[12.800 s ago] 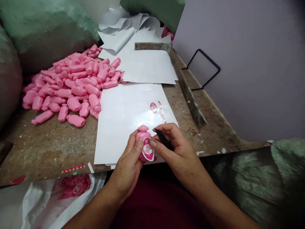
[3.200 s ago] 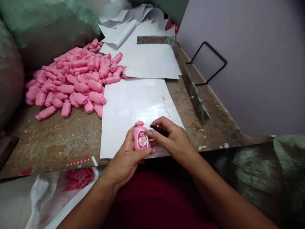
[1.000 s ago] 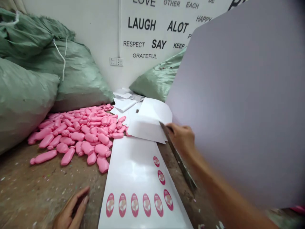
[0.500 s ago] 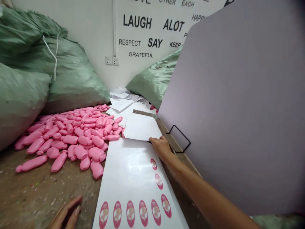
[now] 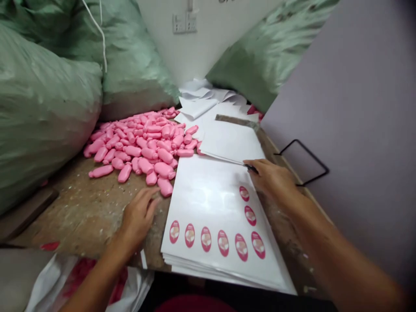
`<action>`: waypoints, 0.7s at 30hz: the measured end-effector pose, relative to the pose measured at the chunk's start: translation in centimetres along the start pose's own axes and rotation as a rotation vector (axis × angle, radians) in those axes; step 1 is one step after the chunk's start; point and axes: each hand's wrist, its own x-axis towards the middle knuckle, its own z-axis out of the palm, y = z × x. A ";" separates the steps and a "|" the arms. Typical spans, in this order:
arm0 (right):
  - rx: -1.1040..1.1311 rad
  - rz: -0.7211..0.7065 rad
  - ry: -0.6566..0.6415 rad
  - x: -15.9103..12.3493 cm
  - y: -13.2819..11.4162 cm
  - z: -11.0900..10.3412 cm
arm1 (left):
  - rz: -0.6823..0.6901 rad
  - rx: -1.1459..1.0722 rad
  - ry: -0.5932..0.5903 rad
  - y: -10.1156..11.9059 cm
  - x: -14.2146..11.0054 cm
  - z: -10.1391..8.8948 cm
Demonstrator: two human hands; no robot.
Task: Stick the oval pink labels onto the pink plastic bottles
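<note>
My left hand (image 5: 139, 216) reaches over the brown table with its fingers partly stretched. Its fingertips are beside the nearest pink bottle (image 5: 165, 186), at the front of a heap of small pink bottles (image 5: 143, 143); whether they touch cannot be made out. A slim black tool (image 5: 251, 168) is in my right hand (image 5: 271, 177), its kind unclear. That hand rests at the right edge of a sticker sheet stack (image 5: 208, 186), by the corner of a blank white sheet pile (image 5: 232, 141). Oval pink labels (image 5: 206, 239) remain along the top sheet's near and right sides.
Large green sacks (image 5: 136, 65) stand behind the bottles, and another green sack (image 5: 256, 56) leans at the back. Loose white papers (image 5: 208, 99) lie against the wall. A grey panel (image 5: 364, 130) with a black wire bracket (image 5: 312, 158) borders the right side. An open white bag (image 5: 136, 286) sits below the table.
The view has tipped down and turned left. My left hand has come forward from the near table edge to the bottle heap. My right hand stays by the blank sheets' corner.
</note>
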 end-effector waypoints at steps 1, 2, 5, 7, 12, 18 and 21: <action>0.032 0.018 -0.011 -1.1 -0.4 -0.2 | -0.002 0.019 -0.017 0.6 1.1 0.3; 0.085 0.037 -0.028 -2.2 -0.8 -0.5 | -0.001 0.041 -0.051 1.0 2.0 0.6; 0.293 0.080 -0.072 -6.0 -2.5 -1.9 | 0.049 0.161 -0.154 1.4 3.8 1.5; 0.427 0.094 -0.081 -8.3 -3.8 -2.8 | 0.089 0.218 -0.190 1.2 4.7 1.7; 0.648 0.078 -0.215 -13.1 -6.4 -3.9 | 0.089 0.284 -0.224 0.0 5.9 1.3; 0.534 0.196 -0.377 -15.6 -7.2 -3.5 | -0.179 -0.048 0.046 2.2 2.8 1.0; 0.498 0.101 -0.403 -15.7 -7.3 -3.3 | -0.307 -0.630 0.030 4.6 0.5 2.2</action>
